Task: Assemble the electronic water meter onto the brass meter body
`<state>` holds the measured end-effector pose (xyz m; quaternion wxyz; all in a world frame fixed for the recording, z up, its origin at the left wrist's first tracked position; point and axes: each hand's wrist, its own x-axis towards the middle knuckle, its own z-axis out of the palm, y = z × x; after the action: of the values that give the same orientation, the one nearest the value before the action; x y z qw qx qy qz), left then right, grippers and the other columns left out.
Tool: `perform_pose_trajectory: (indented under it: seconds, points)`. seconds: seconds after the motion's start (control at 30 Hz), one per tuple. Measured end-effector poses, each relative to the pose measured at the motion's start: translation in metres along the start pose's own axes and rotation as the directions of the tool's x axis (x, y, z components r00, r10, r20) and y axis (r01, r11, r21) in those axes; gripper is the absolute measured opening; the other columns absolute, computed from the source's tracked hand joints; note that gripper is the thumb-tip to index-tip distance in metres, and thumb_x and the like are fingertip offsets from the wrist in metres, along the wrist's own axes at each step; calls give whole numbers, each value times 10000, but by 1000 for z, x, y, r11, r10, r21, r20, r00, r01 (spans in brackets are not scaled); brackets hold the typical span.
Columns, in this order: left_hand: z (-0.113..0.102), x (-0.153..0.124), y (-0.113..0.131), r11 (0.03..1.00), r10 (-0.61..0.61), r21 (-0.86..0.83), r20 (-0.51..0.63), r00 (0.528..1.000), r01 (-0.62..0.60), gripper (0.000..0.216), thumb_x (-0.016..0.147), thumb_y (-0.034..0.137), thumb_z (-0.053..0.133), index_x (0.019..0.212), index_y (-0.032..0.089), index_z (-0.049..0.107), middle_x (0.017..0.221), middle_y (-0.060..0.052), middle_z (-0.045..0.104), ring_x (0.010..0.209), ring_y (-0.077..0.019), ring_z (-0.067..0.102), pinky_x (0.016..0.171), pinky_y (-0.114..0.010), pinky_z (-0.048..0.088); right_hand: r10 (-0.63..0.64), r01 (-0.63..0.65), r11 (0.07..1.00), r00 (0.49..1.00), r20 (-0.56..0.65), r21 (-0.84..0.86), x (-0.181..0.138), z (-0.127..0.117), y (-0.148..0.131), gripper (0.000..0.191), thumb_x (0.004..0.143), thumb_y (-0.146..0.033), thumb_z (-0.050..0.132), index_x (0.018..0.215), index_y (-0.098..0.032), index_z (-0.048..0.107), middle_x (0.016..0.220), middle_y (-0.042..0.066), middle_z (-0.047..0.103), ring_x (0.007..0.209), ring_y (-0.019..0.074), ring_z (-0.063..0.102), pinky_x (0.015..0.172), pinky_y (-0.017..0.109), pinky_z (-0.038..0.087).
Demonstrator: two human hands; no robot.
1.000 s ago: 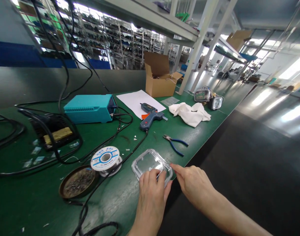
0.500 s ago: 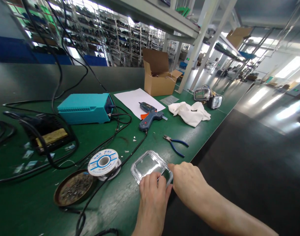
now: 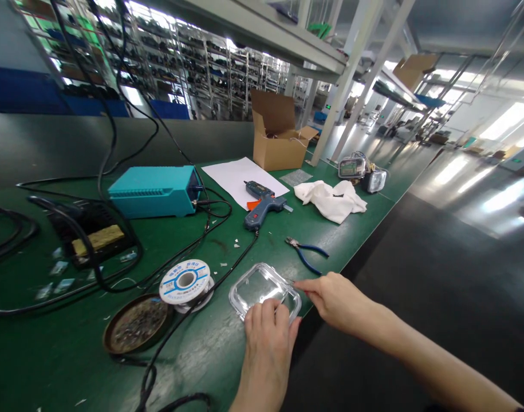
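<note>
The clear rounded-rectangular plastic case [image 3: 253, 287] lies at seven o'clock from the blue-handled metal cutters [image 3: 302, 247] — likely light, stiff, slippery; best held by its rim. Left hand [image 3: 266, 344] grasps its six-o'clock side; right hand [image 3: 338, 298], at three o'clock — can't tell what it grips.

The left grip [image 3: 267, 337] holds a clear case [image 3: 257, 284].
</note>
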<state>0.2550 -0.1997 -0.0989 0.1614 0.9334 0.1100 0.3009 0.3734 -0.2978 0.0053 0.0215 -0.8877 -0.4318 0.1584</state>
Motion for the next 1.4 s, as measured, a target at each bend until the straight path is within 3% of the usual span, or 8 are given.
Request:
perform_pose_trajectory:
  seconds: [0.27, 0.43, 0.6, 0.77, 0.93, 1.03, 1.2, 1.4]
  points:
    - [-4, 1, 2, 1000, -11, -3, 22, 1000, 11, 100, 824, 184, 623, 857, 158, 532, 879, -62, 525, 807, -240, 465, 773, -393, 391, 235, -236, 971, 972, -30, -41, -14, 27, -29, 432, 912, -186, 316, 1264, -257, 556, 881, 124, 729, 808, 295, 701, 667, 371, 504]
    - [0, 0, -1, 1000, 19, 4, -18, 1000, -19, 63, 843, 193, 588, 830, 157, 538, 864, -68, 537, 793, -237, 479, 771, -388, 393, 240, -240, 970, 971, -7, -46, -7, 22, -33, 377, 885, -144, 355, 1145, -244, 610, 838, 82, 726, 793, 271, 702, 670, 343, 499]
    - [8, -2, -5, 999, 44, 27, -84, 996, -42, 132, 897, 224, 484, 792, 163, 538, 828, -73, 546, 747, -225, 494, 759, -381, 397, 230, -224, 969, 972, 49, -106, 2, 9, -43, 383, 808, -67, 430, 1118, -175, 627, 853, 125, 716, 800, 282, 692, 653, 339, 490]
    - [10, -2, -2, 999, 3, 36, -118, 993, 2, 177, 915, 238, 464, 758, 174, 517, 824, -68, 563, 743, -221, 496, 762, -378, 394, 132, -110, 983, 980, 151, -147, 14, -11, -41, 317, 762, -120, 554, 1062, -158, 652, 823, 143, 715, 796, 285, 690, 612, 301, 462]
    - [9, -2, 0, 999, -5, 37, -140, 990, 11, 135, 894, 214, 505, 765, 176, 518, 855, -73, 581, 765, -224, 515, 780, -381, 394, -179, 205, 971, 965, 194, -121, 27, -25, -9, 314, 836, -136, 437, 1000, -227, 689, 793, 108, 723, 754, 252, 682, 598, 290, 408]
    - [9, -1, 0, 999, 2, 48, -151, 989, 6, 145, 885, 222, 527, 748, 176, 507, 844, -74, 585, 739, -220, 510, 769, -381, 399, -322, 318, 947, 929, 183, 48, 34, -26, 12, 340, 887, -186, 419, 1112, -227, 670, 870, 101, 731, 770, 200, 666, 662, 273, 413]
    - [8, -1, -1, 998, 9, 56, -140, 990, -1, 166, 885, 249, 535, 737, 176, 512, 848, -82, 594, 738, -221, 519, 759, -381, 406, -369, 265, 890, 896, 245, 372, 48, -20, 35, 377, 878, -182, 448, 1209, -152, 626, 908, 59, 706, 688, 100, 574, 639, 197, 407]
    - [7, -1, -4, 998, 29, 67, -124, 992, -21, 143, 885, 244, 527, 761, 176, 544, 828, -83, 592, 743, -220, 539, 748, -374, 410, -341, 237, 916, 884, 319, 322, 56, -29, 43, 371, 910, -223, 410, 1201, -157, 630, 611, -19, 589, 487, 61, 424, 486, 168, 340]
